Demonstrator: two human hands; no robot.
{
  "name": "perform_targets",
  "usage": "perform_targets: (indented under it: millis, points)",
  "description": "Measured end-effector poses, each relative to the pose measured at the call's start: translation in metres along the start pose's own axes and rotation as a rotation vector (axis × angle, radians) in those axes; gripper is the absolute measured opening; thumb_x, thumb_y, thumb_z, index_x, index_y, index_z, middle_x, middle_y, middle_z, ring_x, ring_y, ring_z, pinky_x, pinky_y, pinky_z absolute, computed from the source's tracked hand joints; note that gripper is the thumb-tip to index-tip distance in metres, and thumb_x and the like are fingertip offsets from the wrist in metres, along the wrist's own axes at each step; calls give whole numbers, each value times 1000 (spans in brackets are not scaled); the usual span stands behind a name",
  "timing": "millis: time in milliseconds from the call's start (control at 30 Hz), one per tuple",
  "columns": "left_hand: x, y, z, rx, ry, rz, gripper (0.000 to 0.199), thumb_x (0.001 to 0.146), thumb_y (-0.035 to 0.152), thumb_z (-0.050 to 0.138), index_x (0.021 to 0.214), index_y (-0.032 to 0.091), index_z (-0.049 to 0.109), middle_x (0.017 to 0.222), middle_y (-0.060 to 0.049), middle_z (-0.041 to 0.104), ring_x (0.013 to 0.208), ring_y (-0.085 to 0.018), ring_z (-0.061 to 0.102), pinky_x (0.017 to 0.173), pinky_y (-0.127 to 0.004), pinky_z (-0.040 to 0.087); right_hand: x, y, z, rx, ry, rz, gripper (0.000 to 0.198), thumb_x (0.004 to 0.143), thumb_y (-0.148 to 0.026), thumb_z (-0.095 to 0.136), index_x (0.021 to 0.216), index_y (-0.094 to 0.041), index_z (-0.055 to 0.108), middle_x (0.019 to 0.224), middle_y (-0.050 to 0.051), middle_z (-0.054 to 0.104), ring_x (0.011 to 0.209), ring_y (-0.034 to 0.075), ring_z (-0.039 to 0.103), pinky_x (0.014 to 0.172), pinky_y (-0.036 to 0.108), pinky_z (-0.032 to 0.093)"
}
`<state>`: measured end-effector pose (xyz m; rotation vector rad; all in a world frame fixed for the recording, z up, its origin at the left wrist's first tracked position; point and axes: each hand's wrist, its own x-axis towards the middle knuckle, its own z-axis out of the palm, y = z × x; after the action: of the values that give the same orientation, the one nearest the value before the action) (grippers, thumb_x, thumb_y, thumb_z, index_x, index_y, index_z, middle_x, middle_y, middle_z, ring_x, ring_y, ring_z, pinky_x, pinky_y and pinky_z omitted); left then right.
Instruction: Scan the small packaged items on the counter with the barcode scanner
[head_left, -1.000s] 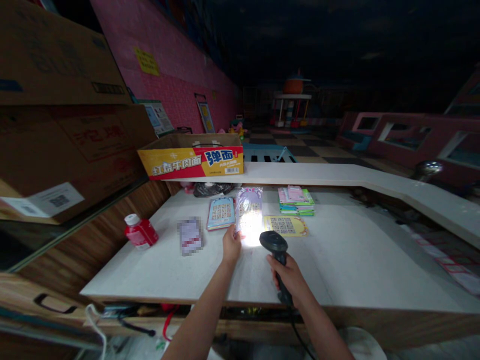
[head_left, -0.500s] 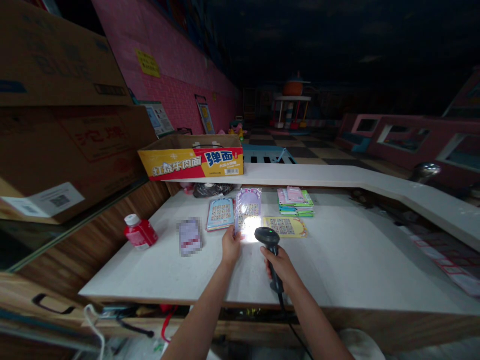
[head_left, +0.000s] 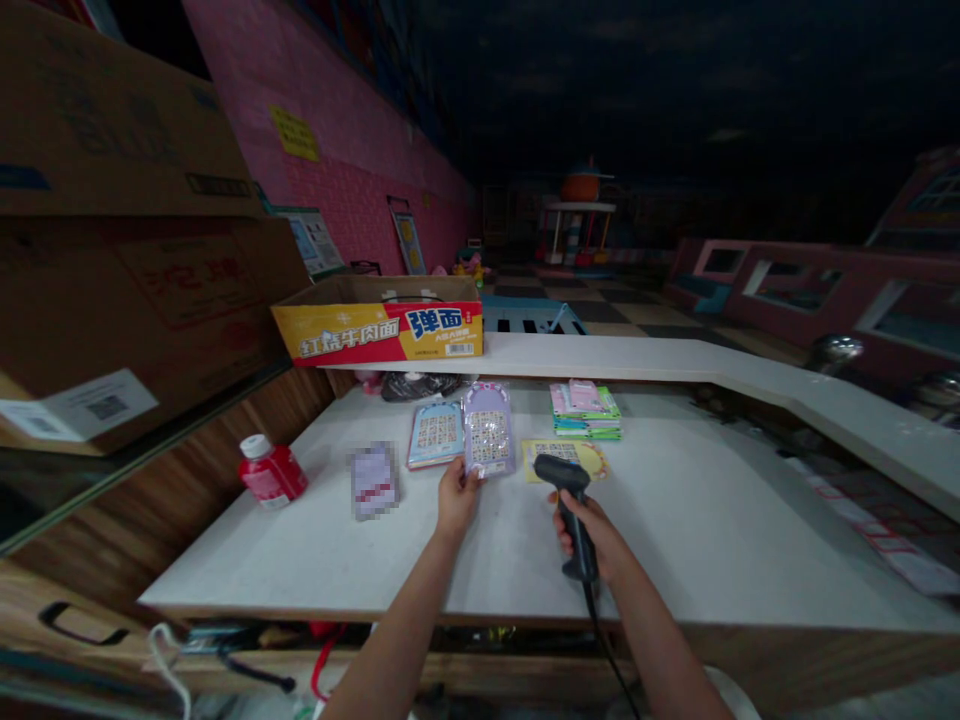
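My left hand (head_left: 456,497) pinches the lower edge of a purple sticker pack (head_left: 489,432) in a clear sleeve. My right hand (head_left: 589,525) is wrapped round the handle of a black barcode scanner (head_left: 564,474), its cable running down off the table's front. The scanner's head partly covers a yellow sticker pack (head_left: 596,460) lying flat. Left of the purple pack lies a small pile topped by a blue sticker pack (head_left: 437,432). Behind the yellow pack stands a stack of pink and green packs (head_left: 586,410).
On the white table (head_left: 315,560) stand a red bottle (head_left: 272,473) and a blurred-out purple item (head_left: 374,480). A raised ledge (head_left: 600,355) runs along the back, with an open noodle carton (head_left: 382,325) on its left. Large cardboard boxes (head_left: 127,300) are stacked at far left.
The scanner's bright light on the purple pack has gone out. My right hand has moved the scanner right, over the yellow pack. My left hand still holds the purple pack.
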<state>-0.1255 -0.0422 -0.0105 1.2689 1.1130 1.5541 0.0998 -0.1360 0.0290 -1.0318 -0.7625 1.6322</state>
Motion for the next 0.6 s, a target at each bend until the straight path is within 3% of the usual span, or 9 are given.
perform_targets:
  millis: [133,267,433,600]
  points:
    - [-1,9,0,-129,-16,-26,52,62,55,78,94,16,64,97,-8,69,84,-22,66,74,-36,57,2,-12,-39,196,-89,-11,44,70,-54,77,92,-19,60,58,-5,54,42,6,44,37,16,35]
    - [-1,20,4,-204,-63,-104,48,61,53,80,88,15,66,89,-6,70,78,-19,66,72,-32,56,5,-13,-63,433,-161,-78,34,76,-50,73,87,-21,57,57,-8,44,40,4,36,36,13,33]
    - [9,24,21,-248,15,-234,50,63,59,76,82,14,65,71,-2,68,63,-15,62,61,-29,52,0,-13,-67,602,-135,-171,31,77,-45,73,83,-22,54,57,-9,37,40,5,32,34,14,33]
    - [31,11,57,-89,2,-224,56,59,69,71,64,14,59,56,0,61,51,-13,54,51,-26,44,-2,-17,-64,560,-90,-213,36,75,-50,74,74,-22,50,57,-9,32,40,4,29,35,13,32]
